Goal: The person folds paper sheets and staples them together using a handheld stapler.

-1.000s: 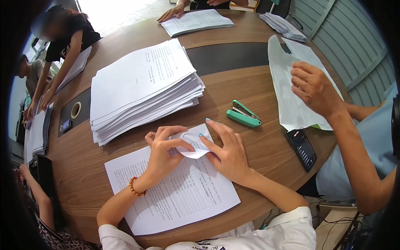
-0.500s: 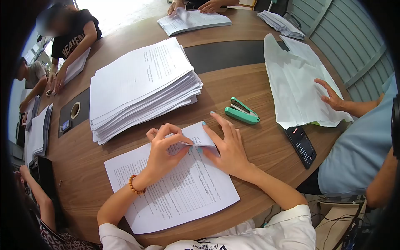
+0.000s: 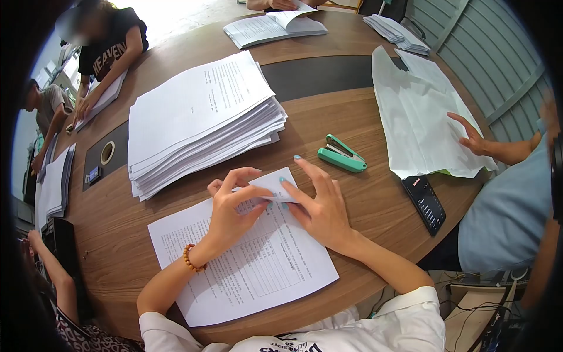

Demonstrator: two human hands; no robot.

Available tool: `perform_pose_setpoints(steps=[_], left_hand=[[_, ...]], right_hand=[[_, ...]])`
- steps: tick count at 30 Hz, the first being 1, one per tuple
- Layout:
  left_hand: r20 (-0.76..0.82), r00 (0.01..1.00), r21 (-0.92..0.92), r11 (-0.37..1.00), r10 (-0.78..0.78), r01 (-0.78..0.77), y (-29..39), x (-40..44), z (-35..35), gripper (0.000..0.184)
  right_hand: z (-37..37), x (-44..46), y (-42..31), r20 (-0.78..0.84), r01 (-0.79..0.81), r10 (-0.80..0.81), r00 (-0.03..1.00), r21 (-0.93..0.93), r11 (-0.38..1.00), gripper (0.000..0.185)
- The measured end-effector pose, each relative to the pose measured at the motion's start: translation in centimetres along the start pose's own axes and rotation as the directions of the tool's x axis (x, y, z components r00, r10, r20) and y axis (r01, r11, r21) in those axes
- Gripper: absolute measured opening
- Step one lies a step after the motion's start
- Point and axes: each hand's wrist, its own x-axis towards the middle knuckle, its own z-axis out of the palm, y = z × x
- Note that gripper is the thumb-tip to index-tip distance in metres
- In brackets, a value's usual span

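Note:
Printed sheets of paper [image 3: 258,264], perhaps more than one, lie tilted on the table before me. At their top edge, my left hand [image 3: 231,202] pinches the paper between thumb and fingers, the edge lifted and bent. My right hand [image 3: 321,205] grips the same raised part between thumb and forefinger, its middle finger stretched outward. An open green stapler [image 3: 342,155] lies just beyond my right hand. Past my left hand rises a thick, uneven stack of printed paper [image 3: 199,111].
To the right, a phone [image 3: 423,204] and a crumpled white sheet [image 3: 410,126] lie near a person's hand [image 3: 469,138]. A tape roll [image 3: 107,153] sits left of the stack. Other people handle papers [image 3: 275,29] at the far side and left, beside more piles [image 3: 56,182].
The lifted paper edge between my hands is bent up further and shows more of its surface. Across the table, a person has raised some sheets from their pile.

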Motion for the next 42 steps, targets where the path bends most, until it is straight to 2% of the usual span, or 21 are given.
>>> perform_pose_setpoints(steps=[1, 3, 4, 7, 9, 12, 18, 22, 24, 28, 30, 31, 33, 40, 42], left_hand=[[0.001, 1.000, 0.000, 1.000, -0.001, 0.001, 0.2, 0.1, 0.0, 0.024], [-0.025, 0.996, -0.125, 0.988, -0.090, 0.087, 0.6, 0.4, 0.0, 0.025], [-0.032, 0.992, -0.167, 0.979, -0.121, 0.114, 0.6, 0.5, -0.1, 0.025], [0.082, 0.985, -0.047, 0.987, -0.149, 0.153, -0.1, 0.3, -0.3, 0.023], [0.092, 0.996, 0.062, 0.998, -0.010, 0.005, -0.6, 0.0, -0.1, 0.022], [0.025, 0.999, 0.104, 0.994, 0.032, -0.035, -0.2, 0.0, -0.1, 0.021], [-0.045, 0.998, 0.174, 0.984, 0.034, -0.026, 0.5, 0.0, 0.0, 0.022], [-0.004, 1.000, 0.210, 0.978, 0.022, -0.021, 0.0, -0.2, 0.0, 0.023], [0.007, 0.998, 0.117, 0.991, -0.070, 0.069, 0.2, -0.1, 0.0, 0.021], [0.020, 0.992, 0.079, 0.990, -0.122, 0.120, 0.2, 0.0, 0.0, 0.021], [0.054, 0.998, 0.196, 0.980, 0.013, -0.023, -0.1, -0.2, 0.1, 0.020], [0.054, 0.998, 0.195, 0.981, 0.011, -0.021, 0.1, -0.1, 0.1, 0.020], [-0.044, 0.998, 0.172, 0.984, 0.048, -0.040, 0.7, 0.0, 0.1, 0.023], [0.018, 1.000, 0.169, 0.985, 0.016, -0.019, 0.4, -0.1, 0.0, 0.021], [0.018, 0.998, 0.213, 0.975, 0.060, -0.063, 0.3, -0.2, 0.0, 0.026]], right_hand=[[-0.1, 0.1, 0.0, 0.000, -0.001, 0.001, 1.000, 0.001, 1.000, 0.048], [-0.3, 0.2, -0.1, 0.038, -0.160, 0.157, 0.987, 0.087, 0.983, 0.054], [-0.3, 0.2, -0.1, 0.040, -0.161, 0.158, 0.987, 0.088, 0.983, 0.054], [-0.2, 0.1, 0.1, 0.114, -0.137, 0.132, 0.985, 0.034, 0.990, 0.062], [-0.2, 0.1, 0.2, 0.086, -0.086, 0.085, 0.993, 0.008, 0.996, 0.054], [-0.2, 0.2, 0.2, 0.067, -0.041, 0.043, 0.997, -0.035, 0.999, 0.050], [0.0, 0.0, -0.2, 0.010, 0.001, 0.000, 1.000, -0.104, 0.995, 0.044], [0.0, -0.1, -0.2, 0.006, 0.030, -0.030, 1.000, -0.133, 0.991, 0.049], [0.0, 0.1, -0.3, -0.025, -0.062, 0.060, 0.998, -0.048, 0.997, 0.054], [-0.2, 0.2, -0.1, 0.043, -0.089, 0.088, 0.995, 0.016, 0.996, 0.062], [-0.3, 0.3, 0.1, 0.075, -0.048, 0.048, 0.996, -0.008, 0.999, 0.055], [-0.2, 0.3, 0.1, 0.078, -0.048, 0.049, 0.996, -0.008, 0.999, 0.055], [-0.1, 0.3, 0.2, 0.078, -0.037, 0.037, 0.996, 0.009, 0.999, 0.053], [0.1, 0.0, 0.0, 0.018, 0.012, -0.012, 1.000, -0.032, 0.999, 0.053], [0.1, 0.0, -0.1, -0.017, -0.006, 0.006, 1.000, -0.024, 1.000, 0.056]])
